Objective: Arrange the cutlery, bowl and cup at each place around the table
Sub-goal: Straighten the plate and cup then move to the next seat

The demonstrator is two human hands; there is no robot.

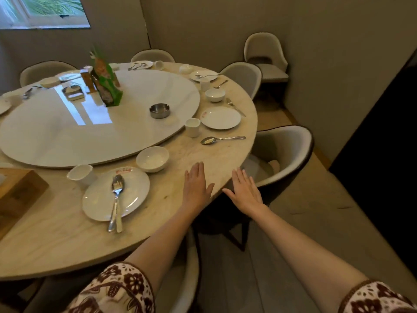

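Observation:
My left hand (196,185) lies flat with straight fingers on the beige table (67,240) near its right edge. My right hand (244,191) is stretched out flat just past the edge, holding nothing. Left of my hands a white plate (99,199) carries a spoon and fork (116,199), with a cup (82,174) and a bowl (152,158) beside it. Farther along lie a loose spoon (220,139), another plate (220,117), a cup (193,127), a fork (235,106) and a bowl (215,94).
A white turntable (56,136) fills the table's middle with a metal ashtray (159,110) and a green packet (106,83). A wooden box (15,195) sits at the left. Padded chairs (286,152) ring the table; more place settings lie at the far side.

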